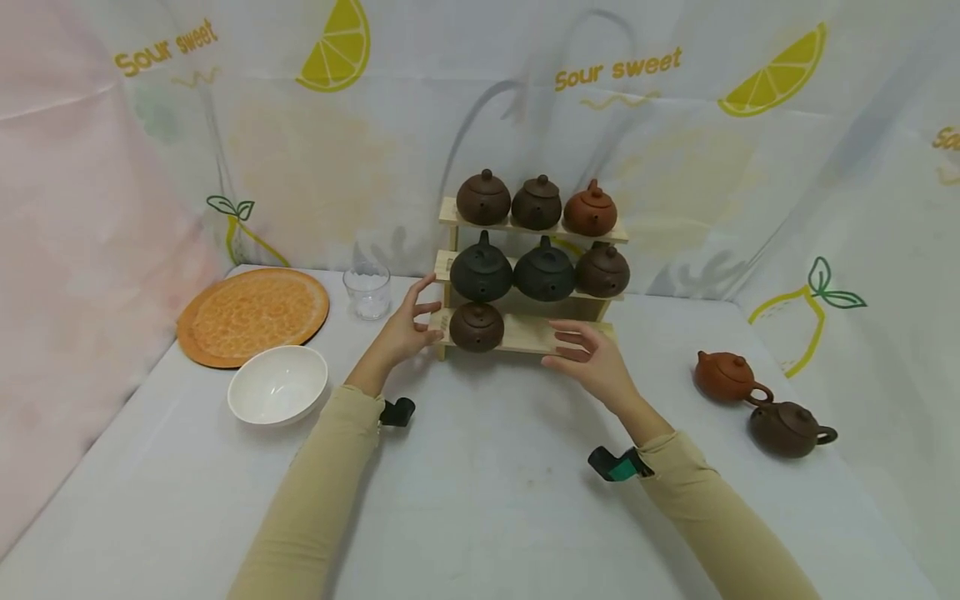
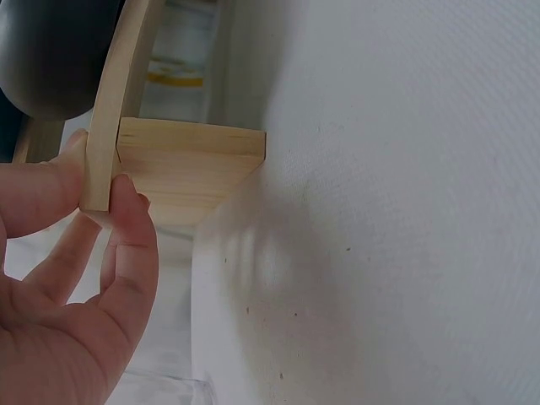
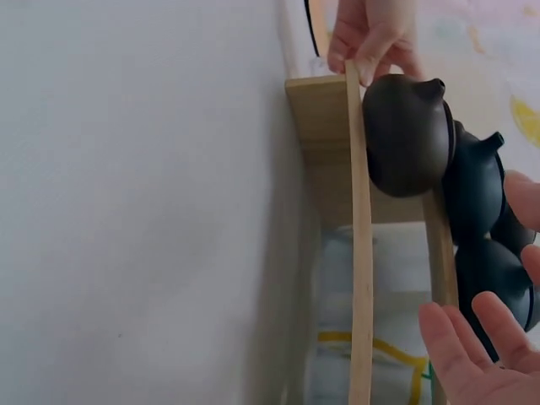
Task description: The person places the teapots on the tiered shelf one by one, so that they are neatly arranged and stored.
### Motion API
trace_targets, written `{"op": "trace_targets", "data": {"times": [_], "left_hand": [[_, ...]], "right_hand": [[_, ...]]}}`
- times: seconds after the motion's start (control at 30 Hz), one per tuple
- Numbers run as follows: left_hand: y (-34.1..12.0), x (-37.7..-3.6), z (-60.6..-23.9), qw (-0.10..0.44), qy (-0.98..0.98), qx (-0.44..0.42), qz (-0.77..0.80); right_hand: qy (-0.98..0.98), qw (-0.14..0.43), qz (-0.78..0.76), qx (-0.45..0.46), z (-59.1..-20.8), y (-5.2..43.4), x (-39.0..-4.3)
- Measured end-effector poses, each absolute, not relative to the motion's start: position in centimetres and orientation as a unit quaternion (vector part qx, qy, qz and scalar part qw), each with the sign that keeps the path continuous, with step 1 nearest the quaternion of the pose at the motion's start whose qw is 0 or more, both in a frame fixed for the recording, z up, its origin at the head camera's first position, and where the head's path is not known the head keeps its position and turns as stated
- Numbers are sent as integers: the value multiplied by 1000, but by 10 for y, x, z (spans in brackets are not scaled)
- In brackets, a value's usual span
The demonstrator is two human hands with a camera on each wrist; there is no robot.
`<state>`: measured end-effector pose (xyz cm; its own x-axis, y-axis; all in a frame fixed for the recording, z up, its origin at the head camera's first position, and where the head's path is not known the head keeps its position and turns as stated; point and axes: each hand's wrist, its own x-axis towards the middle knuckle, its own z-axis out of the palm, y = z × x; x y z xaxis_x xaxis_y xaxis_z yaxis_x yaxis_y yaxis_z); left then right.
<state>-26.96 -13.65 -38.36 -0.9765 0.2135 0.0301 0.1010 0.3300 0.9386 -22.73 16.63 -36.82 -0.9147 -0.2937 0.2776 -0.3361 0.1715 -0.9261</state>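
Note:
A three-tier wooden rack (image 1: 528, 335) stands at the back of the table with small clay teapots on it. My left hand (image 1: 401, 335) pinches the left end of its lowest board (image 2: 99, 169) between thumb and fingers. Beside that hand, a brown teapot (image 1: 477, 327) sits alone on the lowest tier. My right hand (image 1: 594, 365) is held in front of that tier's bare right part, fingers spread and holding nothing. Two black teapots (image 1: 482, 268) and a brown one (image 1: 602, 271) fill the middle tier. Two dark brown teapots (image 1: 483, 198) and a reddish one (image 1: 591, 210) line the top.
On the right of the table lie a reddish teapot (image 1: 724, 377) and a dark brown teapot (image 1: 786, 429), close together. To the left are a white bowl (image 1: 277, 386), a round orange-patterned mat (image 1: 255, 312) and a clear glass (image 1: 367, 292). A printed cloth (image 1: 420, 125) hangs behind the rack.

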Motion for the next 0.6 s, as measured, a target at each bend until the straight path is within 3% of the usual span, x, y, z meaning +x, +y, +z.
{"op": "trace_targets", "data": {"times": [0.6], "left_hand": [[-137,-271,-387,46,817,96,567]], "right_hand": [[-796,64,584,143,-375,223,-203]]}}
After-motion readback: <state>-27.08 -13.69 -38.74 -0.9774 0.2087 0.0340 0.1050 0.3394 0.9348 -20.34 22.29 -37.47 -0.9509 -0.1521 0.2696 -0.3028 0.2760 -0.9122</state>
